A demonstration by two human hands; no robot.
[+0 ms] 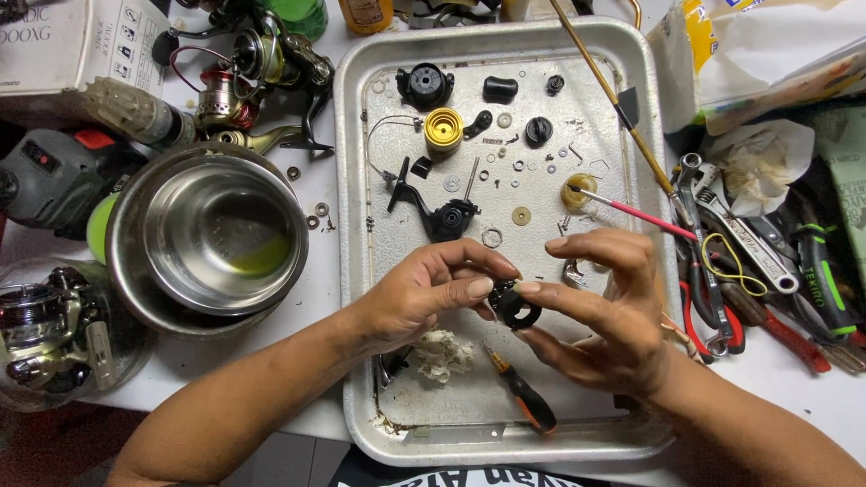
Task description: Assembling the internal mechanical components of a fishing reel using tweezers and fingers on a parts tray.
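Over the near half of a metal tray [356, 117], my left hand [424, 293] and my right hand [600, 311] pinch one small black round reel part [514, 307] between their fingertips. Just beyond the hands, a black reel body with its arm [437, 212] lies on the tray. A yellow spool [443, 129], black knobs and caps [424, 84], washers and tiny screws are spread over the far half. A small orange-handled screwdriver [528, 397] and a white wad of cloth [442, 352] rest below my hands.
Left of the tray stands a steel bowl [216, 234] holding a little yellowish liquid, with fishing reels [248, 77] behind it and another in a clear tub [50, 329]. Wrenches and pliers [740, 257] are piled to the right. A pink-handled brush [631, 212] and a thin rod cross the tray.
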